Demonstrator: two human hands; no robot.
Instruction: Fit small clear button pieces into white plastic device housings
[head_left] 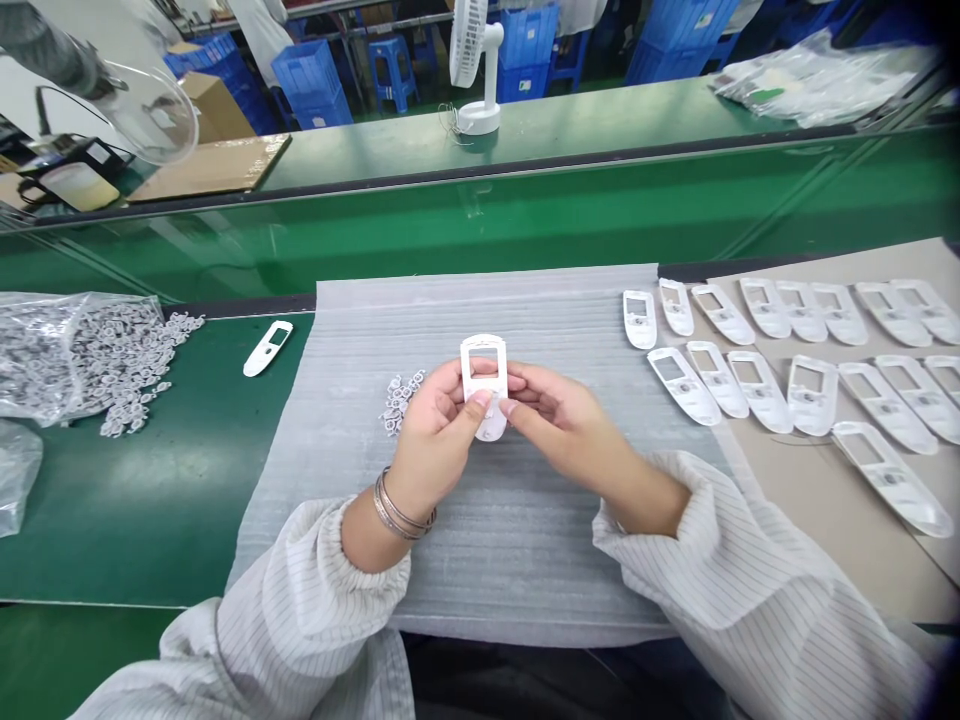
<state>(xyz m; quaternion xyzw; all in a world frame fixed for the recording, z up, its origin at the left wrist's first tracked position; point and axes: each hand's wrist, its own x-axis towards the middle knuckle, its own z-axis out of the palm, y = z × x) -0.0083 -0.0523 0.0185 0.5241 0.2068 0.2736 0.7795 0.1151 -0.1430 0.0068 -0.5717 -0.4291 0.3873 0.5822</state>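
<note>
While both thumbs rest on its lower face, a white cover (484,386) stands upright between the left hand (439,412) and the right hand (555,412), over the middle of a grey foam sheet (517,570). Each hand is closed lightly on it, fingers curled at the side edges. The cover looks light, stiff and thin-walled, probably smooth enough to slip; the narrow strips around its window seem the weakest part, so the solid lower half and the long edges look the best places to hold.

Just beside the left hand lies a small pile of rings (395,398). Farther left are a lone cover (262,357) and a clear bag (71,345) spilling more rings; to the right, rows of covers (814,402) lie on cardboard (787,530).

The held cover's back and most fingertips are hidden, and whether a ring sits beneath the thumbs is unclear. The picture's edges cut off the bag and the rows.
</note>
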